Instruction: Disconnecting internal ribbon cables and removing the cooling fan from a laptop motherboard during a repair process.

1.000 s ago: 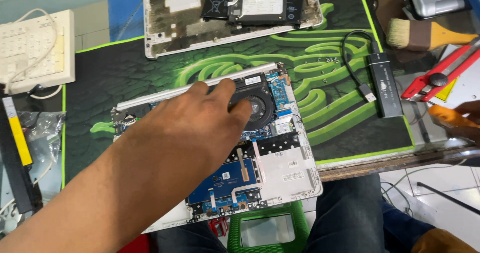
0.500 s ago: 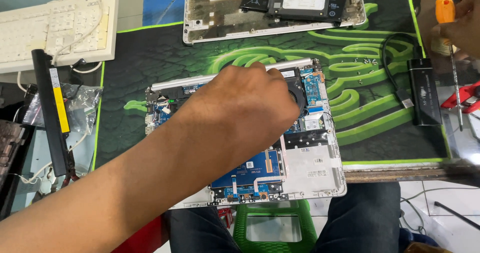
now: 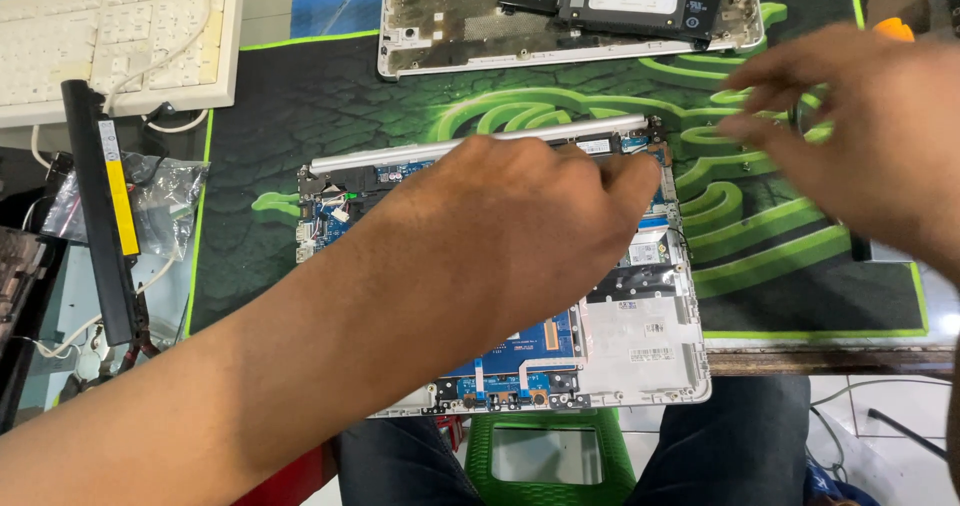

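An opened laptop base [image 3: 640, 346] lies on a black and green mat [image 3: 290, 116], its blue circuit board and silver hinge bar exposed. My left hand [image 3: 520, 226] lies flat over the board, fingertips at the far right corner by the hinge, holding nothing. My right hand [image 3: 880, 126], blurred, hovers over the mat just right of that corner, fingers pointing left. An orange screwdriver handle [image 3: 893, 29] pokes out above this hand, which seems closed around it.
A white laptop cover [image 3: 420, 51] with a black battery lies at the mat's far edge. A white keyboard [image 3: 110, 36], a long black battery bar with a yellow label [image 3: 105, 206] and a plastic bag [image 3: 165, 191] sit left. A green stool [image 3: 540, 456] stands below the table edge.
My right hand came in from the far right with the screwdriver, toward the laptop's hinge corner. My left hand slid its fingertips right to that corner. The view shifted.
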